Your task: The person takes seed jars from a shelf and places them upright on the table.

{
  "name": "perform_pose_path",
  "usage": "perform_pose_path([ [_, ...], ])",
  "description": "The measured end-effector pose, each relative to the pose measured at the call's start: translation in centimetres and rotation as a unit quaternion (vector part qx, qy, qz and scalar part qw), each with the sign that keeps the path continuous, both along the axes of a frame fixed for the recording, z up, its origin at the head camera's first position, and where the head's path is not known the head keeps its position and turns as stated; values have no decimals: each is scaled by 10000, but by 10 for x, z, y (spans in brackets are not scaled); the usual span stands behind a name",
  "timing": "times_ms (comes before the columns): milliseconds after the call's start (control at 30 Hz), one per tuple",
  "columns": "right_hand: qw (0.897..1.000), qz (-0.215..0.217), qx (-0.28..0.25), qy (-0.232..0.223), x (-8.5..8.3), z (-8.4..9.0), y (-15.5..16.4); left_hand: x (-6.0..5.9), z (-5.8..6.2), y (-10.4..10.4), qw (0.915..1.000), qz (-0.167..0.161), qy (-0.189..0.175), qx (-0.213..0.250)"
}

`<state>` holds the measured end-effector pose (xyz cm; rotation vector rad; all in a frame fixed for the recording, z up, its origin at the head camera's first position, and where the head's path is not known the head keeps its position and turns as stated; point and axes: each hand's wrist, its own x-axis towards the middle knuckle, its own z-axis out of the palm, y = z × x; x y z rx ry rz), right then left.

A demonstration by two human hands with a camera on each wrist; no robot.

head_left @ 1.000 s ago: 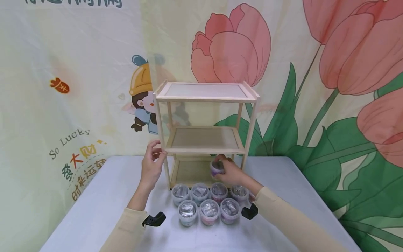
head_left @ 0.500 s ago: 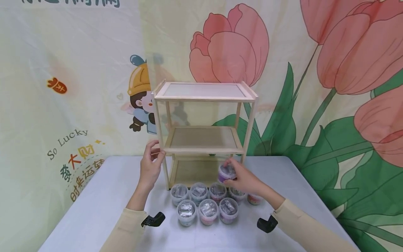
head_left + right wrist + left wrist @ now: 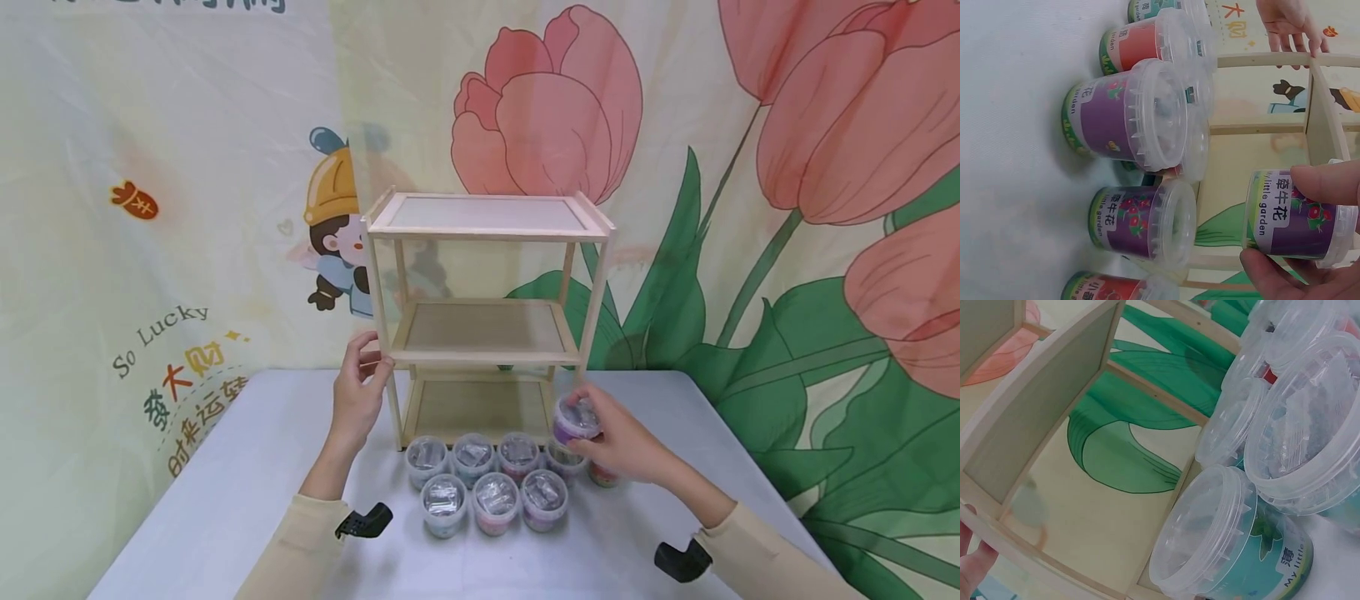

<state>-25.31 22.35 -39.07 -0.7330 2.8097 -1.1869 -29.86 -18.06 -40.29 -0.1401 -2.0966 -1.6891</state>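
Note:
My right hand (image 3: 621,435) grips a small clear-lidded plastic tub (image 3: 576,422) with a purple "My little garden" label. It is held up off the table, just right of the wooden shelf's front right corner. In the right wrist view, the thumb and fingers sit on opposite sides of the held tub (image 3: 1294,214). At the left front post of the three-tier wooden shelf (image 3: 483,358), my left hand (image 3: 358,404) pinches the frame by the middle tier. Its fingertips show only partly in the left wrist view.
Several lidded tubs (image 3: 495,498) stand in two rows before the shelf, holding silvery packets. A red-labelled tub (image 3: 602,475) sits at the row's right end, partly behind my right hand. White cloth covers the table (image 3: 300,417); a printed curtain (image 3: 247,125) hangs behind.
My right hand has carried the purple-labelled tub out from over the shelf's bottom tier, to the right and toward me. My left hand has stayed at the post.

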Motion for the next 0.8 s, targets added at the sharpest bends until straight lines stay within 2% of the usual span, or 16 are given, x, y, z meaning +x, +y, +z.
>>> perform_pose_path([
  [233,9996,42,-239,-157,16,-4,18,0,0,0,10000,-20,-39,-15],
  [567,9994,-13,-161,295,39,-19,35,-3,-3,-2,10000,-1,6,-35],
  [800,9994,-81,-230,237,48,-35,38,-3,-3,-1,10000,21,47,-43],
])
